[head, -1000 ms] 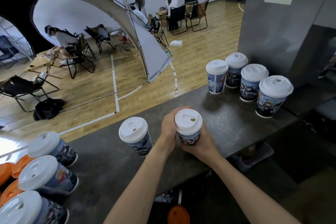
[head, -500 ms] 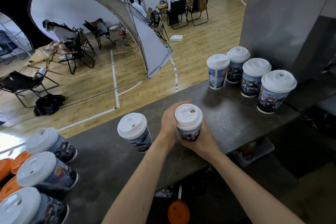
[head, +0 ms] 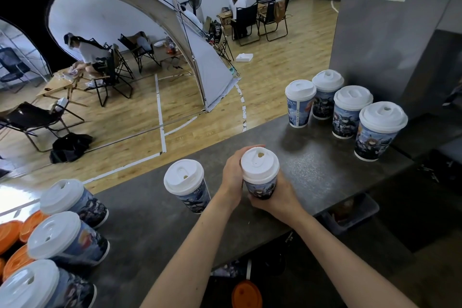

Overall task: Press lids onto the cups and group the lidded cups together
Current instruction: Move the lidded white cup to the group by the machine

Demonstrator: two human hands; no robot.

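A printed paper cup with a white lid point(head: 260, 170) stands upright on the dark counter point(head: 312, 172), near its middle. My left hand point(head: 231, 175) wraps its left side and my right hand point(head: 277, 195) cups its lower right side. Just left of it stands another lidded cup point(head: 186, 184), untouched. Several lidded cups point(head: 350, 110) are grouped at the counter's far right. Three more lidded cups point(head: 65, 237) stand at the near left.
Orange lids point(head: 15, 245) lie at the left edge, and one orange lid point(head: 246, 294) sits below the counter. A grey pillar point(head: 390, 32) rises behind the right group. Beyond the counter edge is a wooden floor with chairs, a tent and seated people.
Both hands keep hold of the same cup, which stays in place on the counter. Only the camera view has shifted slightly.
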